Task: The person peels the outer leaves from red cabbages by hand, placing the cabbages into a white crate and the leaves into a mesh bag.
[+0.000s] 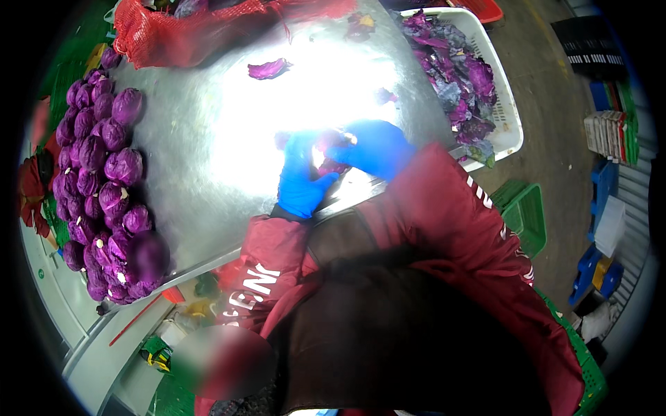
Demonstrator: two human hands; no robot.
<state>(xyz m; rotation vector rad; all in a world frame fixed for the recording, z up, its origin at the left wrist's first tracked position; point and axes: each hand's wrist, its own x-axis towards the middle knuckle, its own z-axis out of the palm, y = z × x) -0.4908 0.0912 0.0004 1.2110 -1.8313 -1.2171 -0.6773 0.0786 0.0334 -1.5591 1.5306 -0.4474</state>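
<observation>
In the middle of the view, at the near edge of a shiny metal table [184, 201], my two blue-gloved hands close in on a red cabbage [331, 167]. My left hand [300, 182] grips its left side, with the thumb reaching across the near side. From the right, my right hand [380, 149] has its fingers bent onto the cabbage. Strong glare and the gloves hide most of the cabbage, so its leaves are hard to make out. Farther off on the table lies a loose purple leaf [269, 68].
Many red cabbages [91, 152] are piled along the table's left side. A red mesh bag [187, 31] lies at the far edge. To the right stands a white crate [512, 114] filled with purple leaves [458, 76]. A green crate [531, 218] is on the floor nearer me.
</observation>
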